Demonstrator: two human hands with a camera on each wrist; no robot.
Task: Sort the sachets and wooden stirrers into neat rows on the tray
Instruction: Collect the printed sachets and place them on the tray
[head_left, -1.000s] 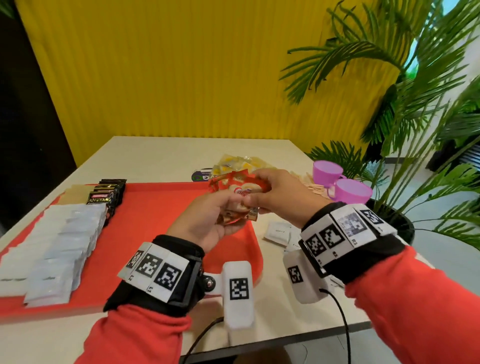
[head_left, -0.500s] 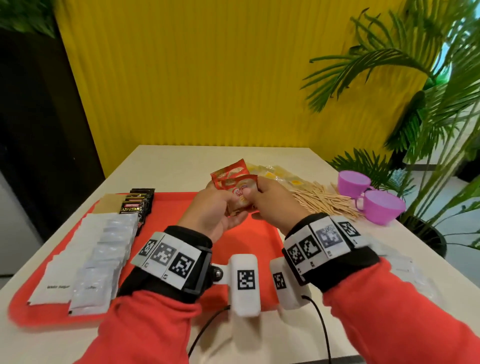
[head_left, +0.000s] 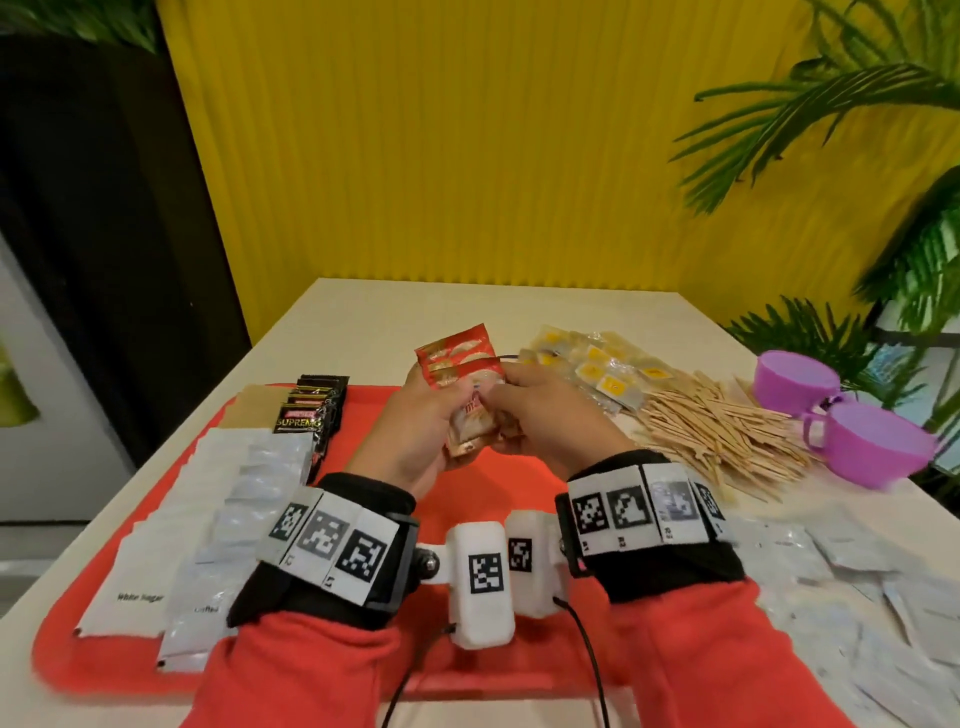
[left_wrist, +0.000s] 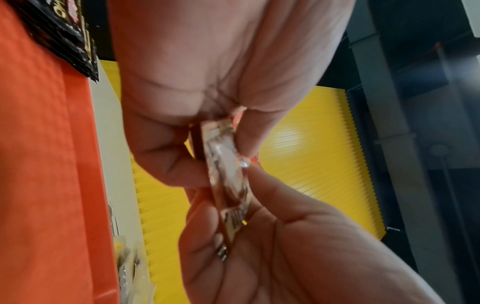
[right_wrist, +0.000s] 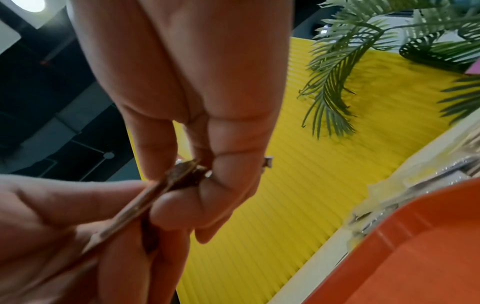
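Note:
Both hands hold a small stack of red sachets (head_left: 460, 364) above the red tray (head_left: 363, 415). My left hand (head_left: 415, 421) grips the stack from the left, thumb on its face; the right hand (head_left: 540, 410) pinches its right edge. The left wrist view shows the stack (left_wrist: 226, 168) edge-on between fingers and thumb. In the right wrist view it (right_wrist: 166, 185) sits pinched the same way. On the tray lie rows of white sachets (head_left: 171, 525), silver sachets (head_left: 249, 499) and black sachets (head_left: 311, 410). Wooden stirrers (head_left: 722, 436) lie heaped on the table to the right.
Yellow-labelled clear sachets (head_left: 597, 369) lie behind the stirrers. Two purple cups (head_left: 872, 441) stand at the right edge. More white sachets (head_left: 857, 597) are scattered at the near right. A brown card (head_left: 254, 410) lies at the tray's far left. Palm fronds (head_left: 883, 104) hang at right.
Both hands stay on the red sachets and have drawn slightly closer together over the tray. The head camera has turned right, bringing the stirrers and loose white sachets into view.

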